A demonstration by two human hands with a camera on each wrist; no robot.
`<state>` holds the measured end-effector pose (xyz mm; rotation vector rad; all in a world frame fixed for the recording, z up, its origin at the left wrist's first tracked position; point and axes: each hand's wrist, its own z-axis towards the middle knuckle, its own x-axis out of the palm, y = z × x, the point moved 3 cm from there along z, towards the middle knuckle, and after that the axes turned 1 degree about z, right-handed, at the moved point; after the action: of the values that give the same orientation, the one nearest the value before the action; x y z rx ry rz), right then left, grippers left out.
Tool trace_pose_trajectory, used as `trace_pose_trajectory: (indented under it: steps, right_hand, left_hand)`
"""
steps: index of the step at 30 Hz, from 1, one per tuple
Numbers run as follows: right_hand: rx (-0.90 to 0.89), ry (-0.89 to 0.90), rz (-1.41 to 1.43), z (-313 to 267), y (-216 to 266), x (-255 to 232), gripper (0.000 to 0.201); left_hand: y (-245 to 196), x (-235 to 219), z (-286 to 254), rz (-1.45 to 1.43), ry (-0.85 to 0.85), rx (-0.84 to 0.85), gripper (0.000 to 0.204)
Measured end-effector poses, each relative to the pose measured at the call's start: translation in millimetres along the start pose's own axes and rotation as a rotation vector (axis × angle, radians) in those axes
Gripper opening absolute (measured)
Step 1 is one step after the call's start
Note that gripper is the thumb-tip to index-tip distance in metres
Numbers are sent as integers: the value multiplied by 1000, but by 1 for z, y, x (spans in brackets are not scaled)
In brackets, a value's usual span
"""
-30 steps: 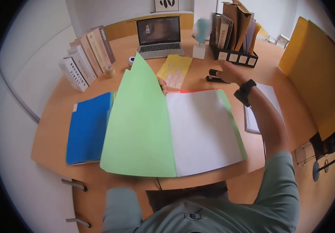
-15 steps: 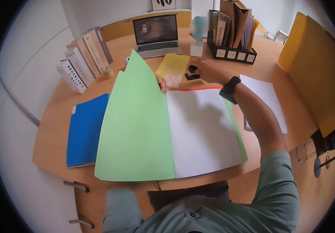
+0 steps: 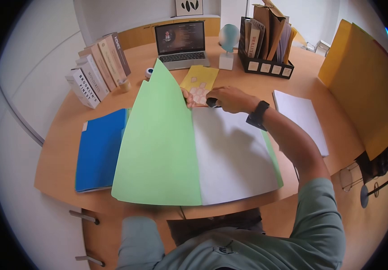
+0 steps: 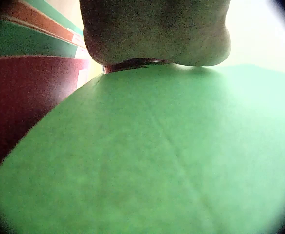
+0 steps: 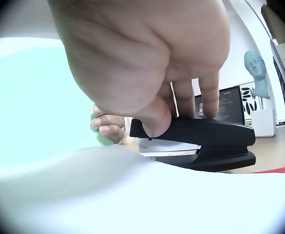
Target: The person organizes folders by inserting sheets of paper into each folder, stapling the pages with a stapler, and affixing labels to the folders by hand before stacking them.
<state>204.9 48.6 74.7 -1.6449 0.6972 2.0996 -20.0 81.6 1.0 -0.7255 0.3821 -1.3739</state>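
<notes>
The right grip (image 3: 232, 100) pinches a black stapler (image 5: 218, 132), thumb on the near side and fingers over the far side; the stapler sits at the top edge of the white pages (image 3: 236, 153). The left grip (image 3: 187, 98) curls its fingers round the raised cover of the green folder (image 3: 158, 144), which spreads from both grips toward the person.

The likeliest trouble is a misplaced staple: the top page hides part of the stapler base, and I cannot tell whether any sheet lies between its arms. The nose points at the left grip's fingertips, so a slip leftward could nip them. If the left grip loosens, the cover could fall and drag the pages askew.

That cover also screens the left grip's palm from the head view. Just beyond the right grip, a yellow sheet (image 3: 208, 74) crowds the tabletop (image 3: 308, 85), with a laptop (image 3: 180, 42) farther off. A paper stack (image 3: 301, 119) lies right of the right grip; a blue folder (image 3: 99, 155) lies left of the left grip, well apart.
</notes>
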Motion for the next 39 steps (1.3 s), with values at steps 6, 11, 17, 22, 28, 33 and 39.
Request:
trace_pose_trajectory:
  steps: [6, 11, 17, 22, 28, 33, 39]
  right_hand:
    - [-12, 28, 47, -1, 0, 6, 29]
    - [45, 16, -3, -2, 2, 13, 28]
    - [-7, -85, -32, -7, 2, 22, 26]
    - [-22, -148, -33, -12, 0, 32, 27]
    - [0, -173, -58, -14, -1, 2, 26]
    - [104, -267, -78, -17, -48, -10, 27]
    - [302, -225, -173, -32, -122, -3, 29]
  left_hand:
    - [1, -13, -5, 70, 89, -1, 49]
    - [5, 5, -2, 41, -124, 11, 36]
    - [3, 2, -1, 66, -156, -14, 33]
    - [-3, 4, 4, 117, -181, -48, 32]
    - [-6, 14, 7, 222, -275, -63, 32]
    - [1, 19, -8, 449, -589, -99, 33]
    - [10, 16, -24, 933, -988, -301, 36]
